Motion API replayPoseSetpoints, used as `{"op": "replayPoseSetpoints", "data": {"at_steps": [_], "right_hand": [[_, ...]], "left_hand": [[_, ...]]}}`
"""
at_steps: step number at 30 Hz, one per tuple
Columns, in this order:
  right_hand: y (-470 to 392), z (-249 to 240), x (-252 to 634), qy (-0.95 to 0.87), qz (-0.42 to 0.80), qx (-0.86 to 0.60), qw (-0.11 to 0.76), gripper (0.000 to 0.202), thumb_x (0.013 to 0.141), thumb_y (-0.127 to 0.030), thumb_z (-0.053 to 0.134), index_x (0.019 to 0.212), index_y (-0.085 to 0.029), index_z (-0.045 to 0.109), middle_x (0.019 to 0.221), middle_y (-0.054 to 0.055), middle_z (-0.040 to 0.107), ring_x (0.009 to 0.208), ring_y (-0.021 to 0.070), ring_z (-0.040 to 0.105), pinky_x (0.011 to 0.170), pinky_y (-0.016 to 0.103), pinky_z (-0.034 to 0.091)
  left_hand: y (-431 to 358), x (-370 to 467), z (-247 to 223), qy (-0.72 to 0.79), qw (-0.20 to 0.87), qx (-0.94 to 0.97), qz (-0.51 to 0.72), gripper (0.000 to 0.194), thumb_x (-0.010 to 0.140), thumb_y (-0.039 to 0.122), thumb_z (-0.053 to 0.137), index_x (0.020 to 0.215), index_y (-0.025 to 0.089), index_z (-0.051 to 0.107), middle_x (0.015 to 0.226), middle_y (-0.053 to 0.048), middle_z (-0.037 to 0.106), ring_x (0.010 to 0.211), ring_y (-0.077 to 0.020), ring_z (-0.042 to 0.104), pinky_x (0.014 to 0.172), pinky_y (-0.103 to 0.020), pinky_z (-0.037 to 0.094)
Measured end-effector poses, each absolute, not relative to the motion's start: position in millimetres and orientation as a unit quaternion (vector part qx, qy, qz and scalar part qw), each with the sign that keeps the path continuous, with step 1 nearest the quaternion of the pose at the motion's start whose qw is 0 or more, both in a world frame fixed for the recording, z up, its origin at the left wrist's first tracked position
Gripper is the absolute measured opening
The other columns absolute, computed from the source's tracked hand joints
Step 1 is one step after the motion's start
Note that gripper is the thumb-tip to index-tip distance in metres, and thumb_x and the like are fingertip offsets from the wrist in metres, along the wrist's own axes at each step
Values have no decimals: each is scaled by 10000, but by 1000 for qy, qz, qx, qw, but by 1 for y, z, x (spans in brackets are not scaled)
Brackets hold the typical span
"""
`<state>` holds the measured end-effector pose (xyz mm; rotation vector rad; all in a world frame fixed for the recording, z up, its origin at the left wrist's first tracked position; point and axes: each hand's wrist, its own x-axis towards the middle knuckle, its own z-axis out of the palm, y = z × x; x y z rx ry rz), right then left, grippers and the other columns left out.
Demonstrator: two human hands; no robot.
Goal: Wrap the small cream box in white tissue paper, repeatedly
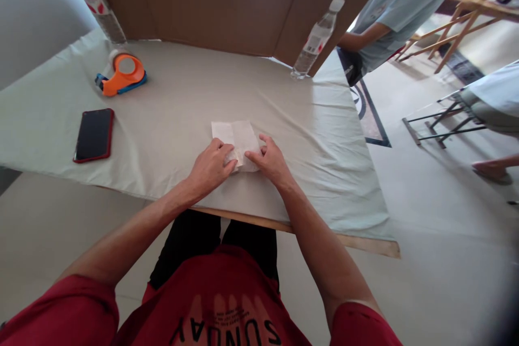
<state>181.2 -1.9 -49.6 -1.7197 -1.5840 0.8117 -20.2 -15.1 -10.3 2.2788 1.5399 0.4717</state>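
A thin white sheet, like tissue or soft paper (pixel 237 131), lies creased on the cloth near the table's front edge. Over its lower left part my left hand (pixel 211 166) is curled, with thumb and fingers pressing on a folded portion. My right hand (pixel 272 159) grips the right edge, thumb on top and fingers bent around the side. Between the two thumbs a small pale beige patch (pixel 239 157) shows on the sheet; I cannot make out what it is.
An orange and blue tape dispenser (pixel 124 74) and a red-cased phone (pixel 94 135) lie to the left. Water bottles stand at back left (pixel 99 8) and back right (pixel 318 40), against a brown cardboard panel (pixel 219 0). Beyond the table's right side, a person (pixel 389 16) sits.
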Motion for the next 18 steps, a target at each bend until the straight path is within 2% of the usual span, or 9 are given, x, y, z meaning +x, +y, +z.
{"op": "replayPoseSetpoints", "data": {"at_steps": [3, 7, 12, 18], "right_hand": [[-3, -47, 174, -616, 305, -645, 335, 708, 747, -378, 641, 1385, -104, 506, 707, -25, 608, 683, 198, 576, 714, 344, 479], [-10, -42, 165, -644, 247, -633, 351, 660, 757, -299, 586, 1389, -120, 523, 719, -26, 620, 692, 187, 583, 746, 339, 465], [-11, -38, 159, -620, 295, -611, 394, 632, 781, -375, 635, 1363, -144, 551, 792, 3, 677, 721, 181, 596, 735, 343, 481], [-14, -33, 156, -569, 374, -601, 419, 633, 785, -424, 648, 1338, -123, 577, 772, 2, 659, 684, 162, 586, 648, 316, 508]], "left_hand": [[-17, -20, -12, 533, 171, 810, 175, 267, 913, 244, 609, 1161, 164, 668, 1112, -118, 632, 932, -221, 644, 840, -336, 533], [-18, -21, -14, 521, 146, 819, 189, 240, 919, 231, 613, 1143, 152, 649, 1100, -122, 647, 982, -235, 636, 855, -338, 525], [-15, -22, -13, 505, 133, 835, 176, 115, 931, 227, 598, 975, 166, 684, 1029, -109, 663, 990, -239, 633, 846, -332, 518], [-13, -24, -13, 517, 158, 821, 186, 229, 905, 252, 653, 1104, 149, 697, 1152, -128, 627, 902, -210, 624, 795, -329, 522]]}}
